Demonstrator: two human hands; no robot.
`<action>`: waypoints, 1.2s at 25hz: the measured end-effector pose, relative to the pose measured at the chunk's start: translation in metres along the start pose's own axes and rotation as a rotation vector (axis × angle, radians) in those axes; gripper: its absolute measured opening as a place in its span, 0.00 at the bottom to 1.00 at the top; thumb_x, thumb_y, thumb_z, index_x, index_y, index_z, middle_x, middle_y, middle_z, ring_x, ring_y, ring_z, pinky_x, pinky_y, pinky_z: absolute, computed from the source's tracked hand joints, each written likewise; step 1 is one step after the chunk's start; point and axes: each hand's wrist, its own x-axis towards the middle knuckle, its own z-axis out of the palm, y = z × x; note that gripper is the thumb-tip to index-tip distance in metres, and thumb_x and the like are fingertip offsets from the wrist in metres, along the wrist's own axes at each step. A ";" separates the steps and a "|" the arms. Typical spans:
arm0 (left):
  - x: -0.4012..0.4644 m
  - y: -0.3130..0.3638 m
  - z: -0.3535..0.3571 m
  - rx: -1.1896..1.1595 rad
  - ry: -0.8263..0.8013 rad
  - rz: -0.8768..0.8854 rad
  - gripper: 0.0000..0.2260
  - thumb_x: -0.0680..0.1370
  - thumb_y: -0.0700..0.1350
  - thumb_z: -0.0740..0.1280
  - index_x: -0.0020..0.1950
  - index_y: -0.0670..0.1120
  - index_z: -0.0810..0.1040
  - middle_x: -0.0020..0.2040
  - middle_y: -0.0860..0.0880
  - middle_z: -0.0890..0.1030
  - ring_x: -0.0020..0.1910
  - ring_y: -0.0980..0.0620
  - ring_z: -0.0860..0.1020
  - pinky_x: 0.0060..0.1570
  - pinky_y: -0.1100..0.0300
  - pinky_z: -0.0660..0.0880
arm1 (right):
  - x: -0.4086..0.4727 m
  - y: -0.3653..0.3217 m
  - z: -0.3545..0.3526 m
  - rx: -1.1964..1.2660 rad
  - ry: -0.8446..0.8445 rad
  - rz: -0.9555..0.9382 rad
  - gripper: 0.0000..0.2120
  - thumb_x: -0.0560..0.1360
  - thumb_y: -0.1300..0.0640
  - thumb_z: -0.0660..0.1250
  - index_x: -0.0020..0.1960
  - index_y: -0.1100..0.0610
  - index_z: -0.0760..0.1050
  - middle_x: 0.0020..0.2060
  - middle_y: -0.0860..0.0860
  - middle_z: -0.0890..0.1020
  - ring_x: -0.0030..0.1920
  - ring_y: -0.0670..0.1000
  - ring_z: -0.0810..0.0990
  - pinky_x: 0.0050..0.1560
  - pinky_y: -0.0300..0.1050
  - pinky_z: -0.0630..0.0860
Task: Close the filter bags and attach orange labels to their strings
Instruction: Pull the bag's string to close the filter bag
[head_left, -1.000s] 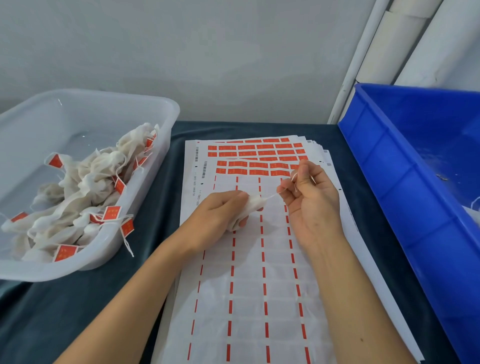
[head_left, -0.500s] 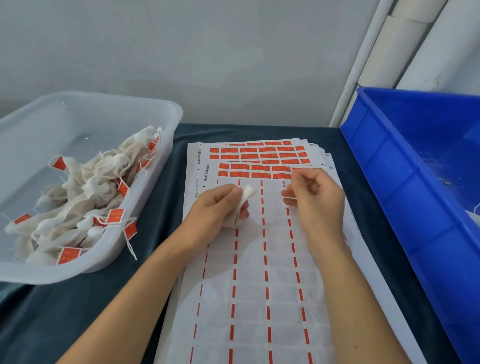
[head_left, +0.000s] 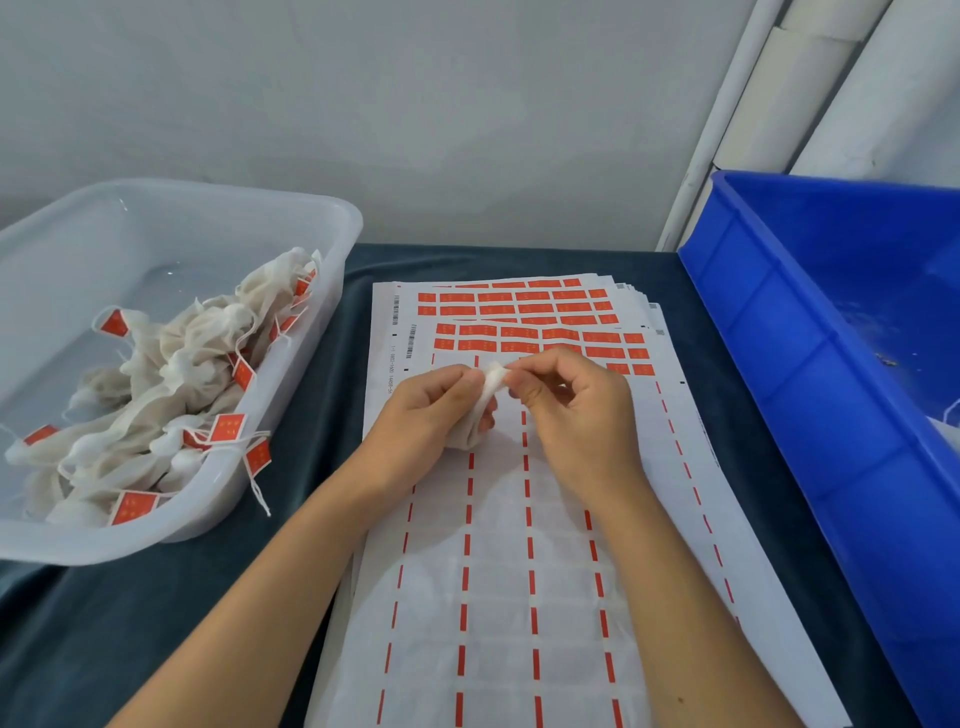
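**Dark Cloth Work Surface: Filter Bag Held in Both Hands**

Dark teal cloth (head_left: 130, 613) covers the table and carries every other item.

1. Blue crate (head_left: 810, 395): located at 3 o'clock of the work centre, with its left wall running beside the paper stack. A scrap of white material shows at its right edge; what it is cannot be determined.

2. Translucent tub (head_left: 332, 244): located at 9 o'clock. It contains a pile of finished bags (head_left: 171, 384), white and bunched, with orange tags (head_left: 227, 427) fixed to their strings. One tag and string hang over the near rim of the tub.

3. Label sheets (head_left: 519, 597): a fanned stack at centre, extending from 12 o'clock to 6 o'clock. Orange labels (head_left: 519, 310) are present in rows at the 12 o'clock end only. The near portion shows bare backing with red dashed column lines.

4. Left hand (head_left: 421, 415): fingers curled around the body of the filter bag (head_left: 480, 410), gripping it above the top sheet.

5. Right hand (head_left: 576, 405): positioned at 3 o'clock of the bag, thumb and forefinger pinching the bunched white top of the bag. Remaining fingers are curled inward.

6. Filter bag: held between both hands at centre, over the sheets, just below the lowest row of labels. Its string is not distinguishable.
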 end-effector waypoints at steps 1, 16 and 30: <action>0.001 0.000 0.001 0.033 -0.018 -0.008 0.16 0.85 0.55 0.60 0.51 0.49 0.84 0.44 0.51 0.85 0.42 0.53 0.82 0.48 0.62 0.81 | 0.000 0.000 -0.001 -0.038 0.041 -0.014 0.06 0.78 0.51 0.73 0.48 0.39 0.80 0.41 0.32 0.82 0.51 0.35 0.80 0.46 0.21 0.73; -0.002 0.003 -0.005 -0.284 0.030 -0.025 0.15 0.82 0.60 0.64 0.63 0.57 0.84 0.63 0.54 0.85 0.63 0.48 0.83 0.65 0.44 0.78 | -0.006 0.006 0.010 -0.363 -0.015 -0.368 0.06 0.80 0.53 0.70 0.53 0.54 0.83 0.50 0.49 0.85 0.50 0.44 0.78 0.55 0.38 0.80; 0.001 -0.012 0.016 0.393 0.183 0.137 0.07 0.82 0.49 0.68 0.45 0.57 0.77 0.38 0.60 0.80 0.44 0.63 0.79 0.38 0.76 0.72 | -0.002 0.000 0.004 -0.156 -0.016 -0.179 0.02 0.80 0.57 0.71 0.51 0.50 0.81 0.44 0.38 0.80 0.52 0.40 0.80 0.51 0.25 0.75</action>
